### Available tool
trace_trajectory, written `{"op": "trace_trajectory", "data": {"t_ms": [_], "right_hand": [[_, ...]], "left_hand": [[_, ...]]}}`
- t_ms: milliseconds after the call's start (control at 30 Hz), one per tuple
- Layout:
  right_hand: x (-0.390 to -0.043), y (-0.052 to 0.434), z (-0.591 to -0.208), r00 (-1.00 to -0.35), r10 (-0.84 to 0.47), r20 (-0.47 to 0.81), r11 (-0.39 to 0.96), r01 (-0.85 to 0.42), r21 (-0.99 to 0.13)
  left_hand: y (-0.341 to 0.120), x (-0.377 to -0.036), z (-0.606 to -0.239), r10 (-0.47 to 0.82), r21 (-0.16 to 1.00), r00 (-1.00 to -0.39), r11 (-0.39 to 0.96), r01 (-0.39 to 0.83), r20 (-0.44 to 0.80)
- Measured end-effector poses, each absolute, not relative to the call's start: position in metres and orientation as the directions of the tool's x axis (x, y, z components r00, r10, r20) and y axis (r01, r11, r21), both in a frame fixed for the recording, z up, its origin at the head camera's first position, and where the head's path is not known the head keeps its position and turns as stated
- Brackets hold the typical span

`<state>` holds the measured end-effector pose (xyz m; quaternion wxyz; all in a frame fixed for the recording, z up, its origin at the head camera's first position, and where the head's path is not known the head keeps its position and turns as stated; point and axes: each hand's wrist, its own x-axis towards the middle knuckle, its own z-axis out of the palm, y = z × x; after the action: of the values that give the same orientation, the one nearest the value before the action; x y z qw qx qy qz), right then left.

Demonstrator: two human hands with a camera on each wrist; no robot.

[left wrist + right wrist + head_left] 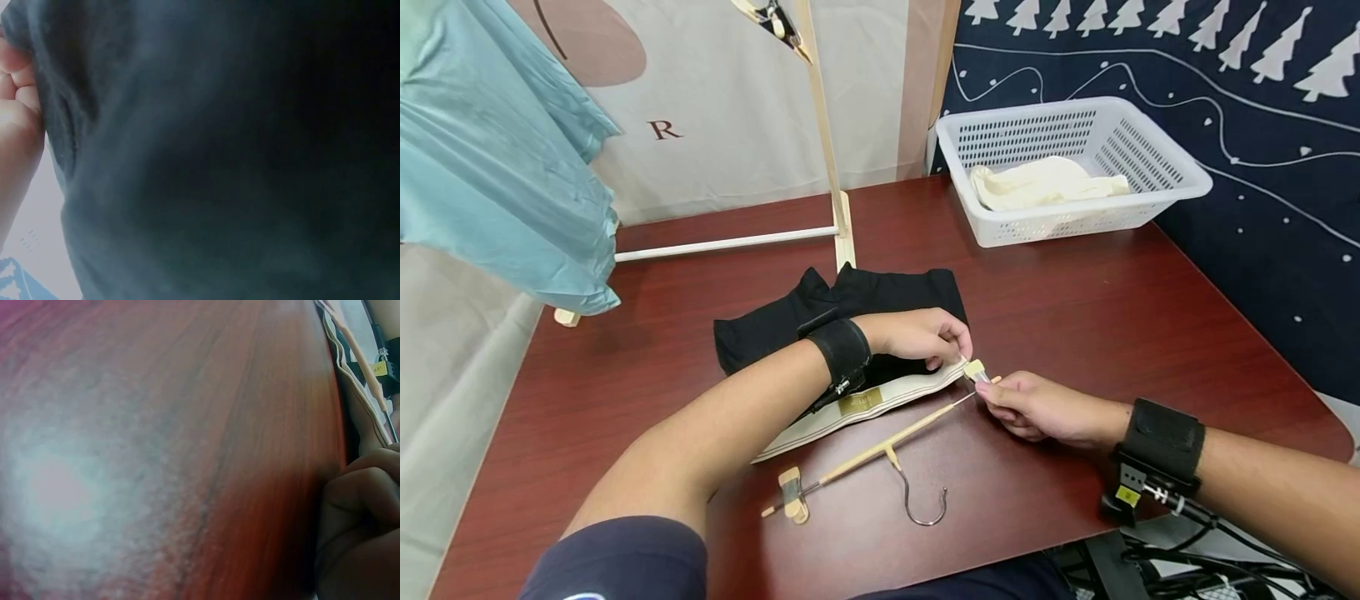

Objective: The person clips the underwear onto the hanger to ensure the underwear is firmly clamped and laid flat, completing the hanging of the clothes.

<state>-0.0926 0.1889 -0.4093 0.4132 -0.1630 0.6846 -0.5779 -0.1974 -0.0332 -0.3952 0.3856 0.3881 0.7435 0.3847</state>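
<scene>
Far left in the head view, we see a pale blue garment (497,150) hanging over the table edge, and beneath it the white crossbar of a wooden rack (827,150) running toward its upright post. We move along the dark red table (1112,317) to the black shorts (850,312), lying flat just in front of the post, their cream waistband (865,408) turned toward us. Our left hand (921,333) rests on top of the shorts, fingers curled down and pinching the waistband's right corner. In the left wrist view, black cloth fills almost everything, with bent fingers (15,75) at the left edge.

Below the waistband lies the wooden clip hanger (880,454), slanted on the table, its metal hook (921,504) pointing toward us. The near clip (792,493) sits at the hanger's lower left end, gripping nothing. The far clip (975,370) is at the upper right end, touching the waistband corner, and our right hand (1037,408) pinches it between thumb and fingertips. The right wrist view shows only blurred table wood and curled fingers (362,494) at the right edge.

Farther right, at the back, a white plastic basket (1165,179) holds a cream cloth (1045,183), well apart from both hands.
</scene>
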Motion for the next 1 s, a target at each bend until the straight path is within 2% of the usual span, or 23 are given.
{"op": "trace_trajectory", "data": {"t_ms": [267, 433, 600, 800, 900, 1000], "right_hand": [[-0.098, 0.184, -0.408, -0.584, -0.705, -0.403, 0.311, 0.256, -0.915], [-0.1, 0.183, -0.402, -0.572, -0.681, -0.457, 0.401, 0.232, -0.886], [-0.1, 0.182, -0.397, -0.589, -0.636, -0.499, 0.517, 0.155, -0.842], [-0.097, 0.182, -0.392, -0.67, -0.529, -0.521, 0.685, 0.025, -0.728], [-0.098, 0.182, -0.39, -0.702, -0.475, -0.53, 0.749, -0.007, -0.662], [-0.102, 0.18, -0.387, -0.74, -0.459, -0.492, 0.805, -0.112, -0.583]], "left_hand": [[-0.033, -0.198, -0.397, 0.864, 0.873, -0.409, 0.416, 0.255, -0.292], [-0.034, -0.196, -0.397, 0.858, 0.875, -0.415, 0.423, 0.238, -0.302], [-0.035, -0.193, -0.397, 0.86, 0.86, -0.424, 0.424, 0.284, -0.285], [-0.055, -0.184, -0.39, 0.847, 0.785, -0.503, 0.424, 0.451, -0.169], [-0.081, -0.176, -0.38, 0.823, 0.745, -0.556, 0.441, 0.501, -0.113], [-0.112, -0.166, -0.372, 0.793, 0.699, -0.602, 0.482, 0.528, -0.092]]}}
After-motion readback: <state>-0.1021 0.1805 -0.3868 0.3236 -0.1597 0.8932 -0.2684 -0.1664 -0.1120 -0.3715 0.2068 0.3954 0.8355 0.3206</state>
